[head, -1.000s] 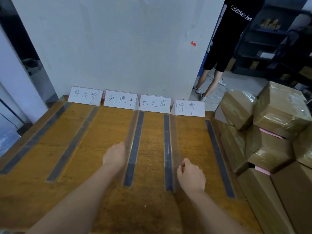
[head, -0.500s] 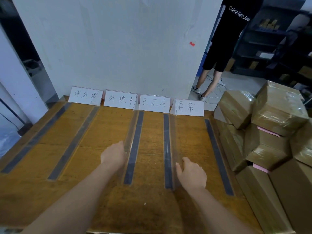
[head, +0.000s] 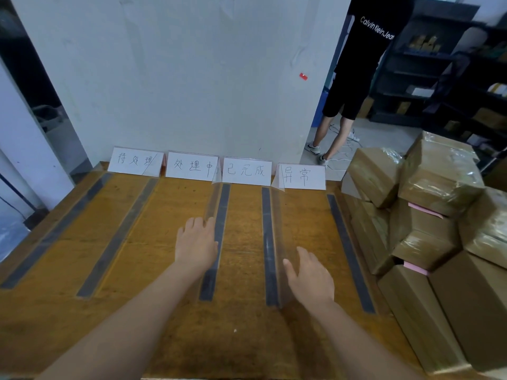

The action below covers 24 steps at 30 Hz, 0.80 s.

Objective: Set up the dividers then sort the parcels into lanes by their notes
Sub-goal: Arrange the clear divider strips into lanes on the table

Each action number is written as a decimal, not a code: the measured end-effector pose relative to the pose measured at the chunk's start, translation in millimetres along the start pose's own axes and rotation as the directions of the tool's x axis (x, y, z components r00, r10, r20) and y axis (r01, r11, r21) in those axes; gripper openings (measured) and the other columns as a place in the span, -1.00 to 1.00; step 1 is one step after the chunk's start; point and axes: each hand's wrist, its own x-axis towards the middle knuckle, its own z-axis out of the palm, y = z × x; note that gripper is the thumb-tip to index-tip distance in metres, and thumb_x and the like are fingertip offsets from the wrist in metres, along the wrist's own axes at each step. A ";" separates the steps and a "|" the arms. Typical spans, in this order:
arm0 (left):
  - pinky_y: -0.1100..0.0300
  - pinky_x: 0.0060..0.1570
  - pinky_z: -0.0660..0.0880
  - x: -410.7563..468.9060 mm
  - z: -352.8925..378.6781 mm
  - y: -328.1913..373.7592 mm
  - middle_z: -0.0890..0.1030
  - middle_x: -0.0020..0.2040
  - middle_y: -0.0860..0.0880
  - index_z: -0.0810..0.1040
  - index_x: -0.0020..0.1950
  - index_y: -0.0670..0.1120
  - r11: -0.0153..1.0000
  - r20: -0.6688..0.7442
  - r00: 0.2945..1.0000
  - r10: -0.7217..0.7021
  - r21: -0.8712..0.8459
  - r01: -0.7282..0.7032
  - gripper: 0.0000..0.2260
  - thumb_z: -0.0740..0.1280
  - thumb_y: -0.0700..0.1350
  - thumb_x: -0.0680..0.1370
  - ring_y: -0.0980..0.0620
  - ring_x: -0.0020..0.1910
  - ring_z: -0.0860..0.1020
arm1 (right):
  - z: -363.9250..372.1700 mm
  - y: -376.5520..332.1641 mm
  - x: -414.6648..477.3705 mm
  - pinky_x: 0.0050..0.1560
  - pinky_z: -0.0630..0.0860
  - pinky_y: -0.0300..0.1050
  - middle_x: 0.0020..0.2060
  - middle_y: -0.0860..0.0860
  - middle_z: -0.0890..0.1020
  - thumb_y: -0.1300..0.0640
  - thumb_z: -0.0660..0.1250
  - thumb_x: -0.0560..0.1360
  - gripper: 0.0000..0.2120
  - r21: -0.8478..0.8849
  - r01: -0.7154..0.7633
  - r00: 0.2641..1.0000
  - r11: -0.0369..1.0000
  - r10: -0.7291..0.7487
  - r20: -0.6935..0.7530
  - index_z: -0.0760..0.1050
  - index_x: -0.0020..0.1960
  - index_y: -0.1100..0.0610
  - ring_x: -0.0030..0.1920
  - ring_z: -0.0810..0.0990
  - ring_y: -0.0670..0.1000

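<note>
We see one clear, thin plastic divider sheet (head: 213, 201) standing on its long edge just left of a dark tape strip (head: 223, 209). A second clear divider sheet (head: 277, 223) stands upright just right of the next strip, and both run back to the four white hand-lettered tent cards (head: 247, 171) at the far edge. To the right, the brown tape-wrapped cardboard parcels (head: 439, 182) sit piled unevenly, some tilted, with pink paper notes (head: 425, 210) poking out between them; what the notes say we cannot make out.

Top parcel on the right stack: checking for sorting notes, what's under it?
A pink note sticks out under the top parcel, on a lower parcel. The rest of it is covered.
</note>
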 end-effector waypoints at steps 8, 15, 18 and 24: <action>0.01 0.44 0.26 -1.8 -7.7 34.0 0.36 0.44 -0.06 0.22 0.53 -0.05 0.985 -0.083 0.982 0.167 -0.026 -0.170 -0.47 0.27 0.02 0.61 -0.06 0.49 0.22 | -2.7 11.7 -3.9 0.34 0.38 -0.09 0.37 0.03 0.45 -0.11 0.07 0.65 -0.49 0.056 -0.014 1.000 0.998 0.015 -0.018 0.21 0.52 0.10 0.38 0.40 0.03; -0.02 0.48 0.20 -4.2 -5.2 38.9 0.32 0.47 -0.08 0.22 0.53 -0.04 0.979 -0.051 0.978 0.200 -0.021 -0.201 -0.47 0.29 0.02 0.60 -0.07 0.51 0.19 | -0.9 12.7 -5.9 0.38 0.35 -0.14 0.44 -0.03 0.32 0.20 0.33 0.55 -0.35 0.159 -0.042 0.998 0.986 0.034 0.055 0.13 0.55 0.00 0.39 0.38 -0.01; 0.00 0.47 0.21 -5.0 -4.6 34.6 0.34 0.46 -0.06 0.26 0.50 -0.04 0.979 -0.033 0.979 0.203 -0.014 -0.203 -0.50 0.28 0.03 0.60 -0.06 0.50 0.21 | 4.2 6.6 -7.0 0.37 0.37 -0.13 0.42 -0.02 0.36 0.30 0.29 0.54 -0.30 0.173 -0.060 0.995 0.983 0.046 0.084 0.09 0.57 -0.03 0.37 0.40 0.00; 0.00 0.48 0.19 -7.6 2.7 31.3 0.36 0.45 -0.06 0.29 0.49 -0.04 0.973 0.007 0.973 0.233 0.010 -0.233 -0.54 0.25 0.03 0.61 -0.06 0.50 0.21 | 6.0 2.4 -6.5 0.11 0.54 -0.15 0.14 -0.02 0.59 0.12 0.29 0.58 -0.60 0.032 -0.086 0.995 0.996 0.084 0.062 0.36 0.40 0.05 0.15 0.57 -0.01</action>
